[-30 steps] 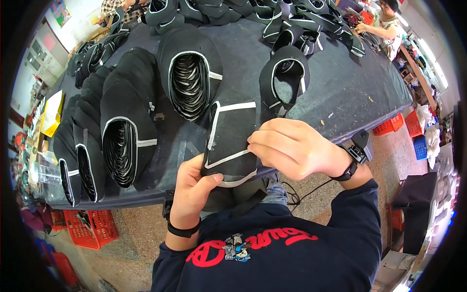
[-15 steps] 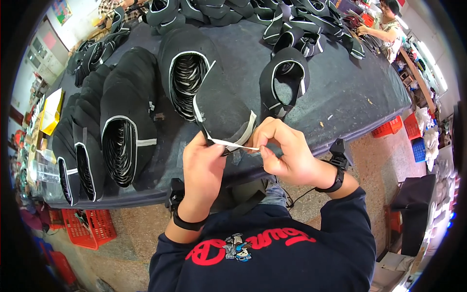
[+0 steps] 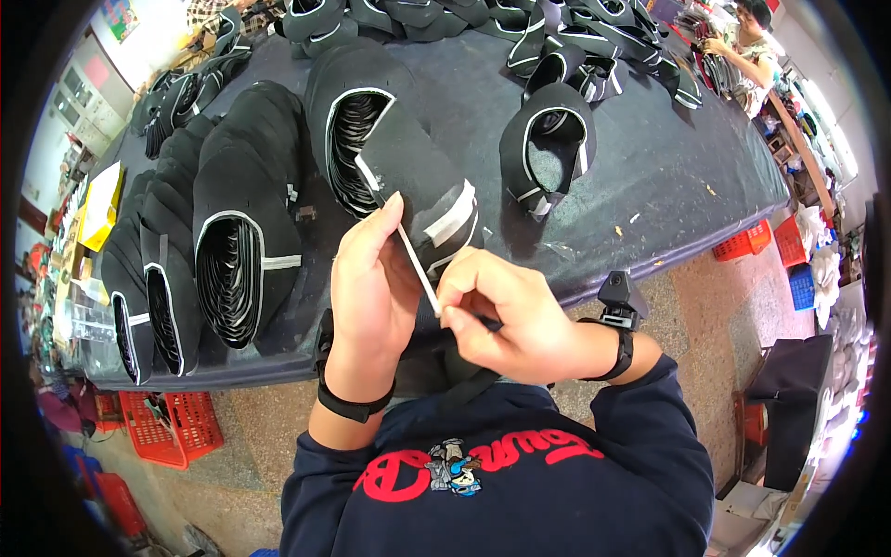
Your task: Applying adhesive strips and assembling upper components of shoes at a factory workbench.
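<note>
Left stacks: black foam pieces with pale edging stand nested in rows on the dark work table, at 9 o'clock from the hands.
Left hand: the left hand stands nearly flat and upright, fingers extended and close together, backing the pale edge strip; thumb position is hidden, so the grip on that side cannot be confirmed.
Workpiece location: the black foam panel is held just above the near table edge, at 12 o'clock from the hands, tilted with its trimmed edge toward the person.
Workpiece appearance: matte black sheet, flexible, with a thin white edge strip running diagonally along one side and two pale tape bands across the lower right corner.
Right hand: the right hand is curled, thumb and forefinger pinched shut on the lower end of the strip.
Technique: judged from the grip, keep the strip taut and in line with the panel edge; support the panel from behind with the flat left hand so the foam does not buckle; draw evenly to avoid tearing the trim.
Right background: loose looped black pieces lie at 1 o'clock; another person works at the far corner.
</note>
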A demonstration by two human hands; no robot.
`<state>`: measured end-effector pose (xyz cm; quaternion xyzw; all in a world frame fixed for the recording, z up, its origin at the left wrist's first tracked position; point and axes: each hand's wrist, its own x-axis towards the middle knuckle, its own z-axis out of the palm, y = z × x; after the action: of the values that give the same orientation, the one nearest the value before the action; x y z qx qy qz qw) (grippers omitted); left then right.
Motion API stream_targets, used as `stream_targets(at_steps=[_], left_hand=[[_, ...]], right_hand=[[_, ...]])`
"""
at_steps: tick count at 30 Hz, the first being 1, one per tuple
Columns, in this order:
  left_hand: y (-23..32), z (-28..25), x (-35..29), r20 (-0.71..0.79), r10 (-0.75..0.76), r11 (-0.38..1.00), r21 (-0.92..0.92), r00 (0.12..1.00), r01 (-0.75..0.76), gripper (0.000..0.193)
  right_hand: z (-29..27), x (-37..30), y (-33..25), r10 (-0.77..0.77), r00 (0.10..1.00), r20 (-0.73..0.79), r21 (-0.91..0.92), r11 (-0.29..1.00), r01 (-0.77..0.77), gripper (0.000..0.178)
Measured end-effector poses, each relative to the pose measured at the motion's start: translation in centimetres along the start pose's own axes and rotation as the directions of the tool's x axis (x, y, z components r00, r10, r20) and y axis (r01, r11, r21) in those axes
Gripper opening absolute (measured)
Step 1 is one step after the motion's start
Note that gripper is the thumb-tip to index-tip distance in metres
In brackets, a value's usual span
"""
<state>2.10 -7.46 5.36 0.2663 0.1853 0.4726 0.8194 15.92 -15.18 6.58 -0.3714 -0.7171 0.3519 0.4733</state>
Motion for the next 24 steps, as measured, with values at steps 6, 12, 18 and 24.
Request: stream_targets(at_steps=[6,12,18,24], left_hand=[[-0.1,1.2,0.2,-0.003,0.078,0.996,-0.039,0.997,-0.078,0.028],[0.2,1.0,-0.1,-0.038,0.188,0.968,0.175,0.981,-0.179,0.032],[-0.9,-0.2,1.2,-0.04,0.442,0.633,0.721,0.896,-0.28,0.045],[-1.8,0.0,0.5,-0.031,0.484,0.543,0.794,0.875,-0.272,0.039]], right_hand=[[0.4,0.1,0.8,-0.001,1.0,-0.012,0.026,1.0,0.001,0.012],[-0.2,-0.4,3.0,0.094,0.992,-0.085,0.15,0.985,-0.081,0.007],[-0.4,-0.3,4.2,0.15,0.981,-0.119,0.15,0.98,-0.132,0.009],[-1.9,0.6,3.5,-0.167,0.974,-0.152,-0.332,0.937,0.109,0.017]])
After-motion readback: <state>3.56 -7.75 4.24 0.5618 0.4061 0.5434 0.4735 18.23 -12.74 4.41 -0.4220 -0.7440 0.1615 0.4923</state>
